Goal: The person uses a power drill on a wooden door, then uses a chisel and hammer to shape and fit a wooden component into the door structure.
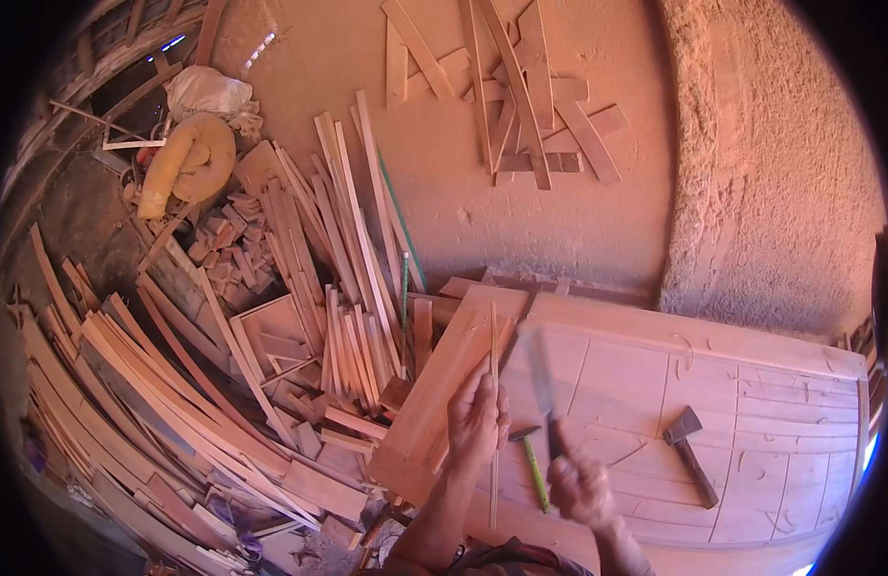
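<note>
A thin, pale wooden strip point(494, 336) stands almost lengthwise in my view, my left hand point(476, 422) closed round it. My right hand point(578, 485) grips the dark handle of a knife point(540, 370), whose broad blade is smeared by motion. The blade is tilted and apart from the strip, just to its right. Beneath both hands lies a large wooden panel point(626, 374) with grooved lines. A hammer with a green handle point(537, 470) rests on it between my hands. Farther right on the panel lies a hatchet point(694, 461) with a dark head and brown handle.
Curled shavings point(689, 346) are scattered over the panel. Long wooden planks point(175, 384) are heaped at the left, with upright strips point(343, 221) leaning on the wall. Wooden templates point(521, 86) hang on the wall ahead. A yellow hose point(190, 158) lies at the far left.
</note>
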Demonstrator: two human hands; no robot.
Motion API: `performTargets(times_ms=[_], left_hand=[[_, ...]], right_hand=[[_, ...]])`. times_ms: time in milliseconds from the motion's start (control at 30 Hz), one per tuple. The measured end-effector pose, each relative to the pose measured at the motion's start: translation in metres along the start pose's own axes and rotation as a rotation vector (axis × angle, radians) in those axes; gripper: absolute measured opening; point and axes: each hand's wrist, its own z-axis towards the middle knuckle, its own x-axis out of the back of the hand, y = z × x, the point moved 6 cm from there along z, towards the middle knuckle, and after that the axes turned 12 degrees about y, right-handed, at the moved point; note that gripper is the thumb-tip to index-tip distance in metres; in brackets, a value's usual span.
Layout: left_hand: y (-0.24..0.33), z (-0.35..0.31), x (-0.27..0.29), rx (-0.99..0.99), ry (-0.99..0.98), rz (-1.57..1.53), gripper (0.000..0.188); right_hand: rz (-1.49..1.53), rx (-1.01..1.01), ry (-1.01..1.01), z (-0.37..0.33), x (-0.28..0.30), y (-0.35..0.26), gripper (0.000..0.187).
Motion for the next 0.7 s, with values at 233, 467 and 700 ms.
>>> performTargets(times_ms=[233,467,700], left_hand=[[0.008,-0.001,-0.002,-0.141,-0.058,0.048,0.039],[-0.048,-0.058,0.019,-0.275,-0.169,0.366,0.043],[0.018,-0.017,0.015,0.042,0.024,-0.065,0.041]], right_hand=[[-0.039,-0.045,-0.083,-0.026,-0.025,0.010,0.055],[0.255,0.057,0.267,0.044,0.005,-0.034,0.052],[0.021,-0.011,0.014,0.004,0.004,-0.017,0.055]])
